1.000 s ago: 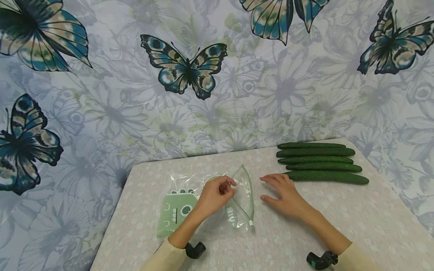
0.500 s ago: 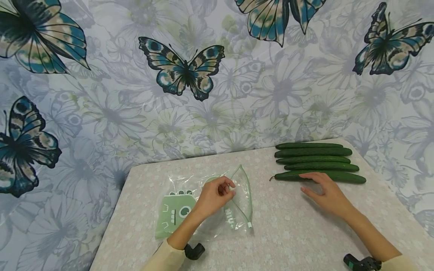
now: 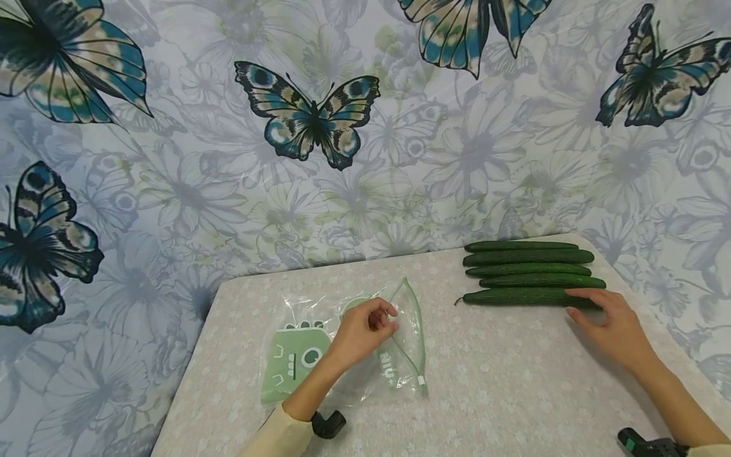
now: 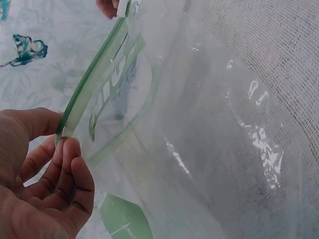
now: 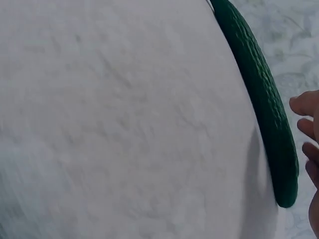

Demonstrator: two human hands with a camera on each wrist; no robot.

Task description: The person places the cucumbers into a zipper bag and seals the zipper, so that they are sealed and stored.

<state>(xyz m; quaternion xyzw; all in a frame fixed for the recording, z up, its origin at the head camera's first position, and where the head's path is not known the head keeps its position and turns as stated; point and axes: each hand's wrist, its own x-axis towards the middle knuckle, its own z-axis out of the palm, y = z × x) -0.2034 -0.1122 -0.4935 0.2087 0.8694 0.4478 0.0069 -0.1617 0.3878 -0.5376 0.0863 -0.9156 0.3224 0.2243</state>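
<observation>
A clear zip bag (image 3: 356, 381) with a green cartoon print lies flat on the table. My left hand (image 3: 360, 333) pinches the green zip edge (image 4: 92, 72) at its mouth between thumb and fingers, as the left wrist view shows. To the right several cucumbers (image 3: 528, 256) lie side by side in a row. My right hand (image 3: 617, 330) hovers by the right end of the nearest cucumber (image 3: 514, 296), its fingers loosely spread and holding nothing. In the right wrist view, fingertips (image 5: 305, 104) stand apart from that cucumber's side.
The table (image 3: 485, 393) has a pale patterned cloth. Behind it hangs a butterfly-printed backdrop (image 3: 320, 209), close to the far table edge. A white slider (image 3: 421, 381) sits at the near end of the bag's zip.
My right hand has moved right, from beside the bag mouth along the nearest cucumber to its right end, uncovering its stem end. The left hand keeps its pinch on the bag.
</observation>
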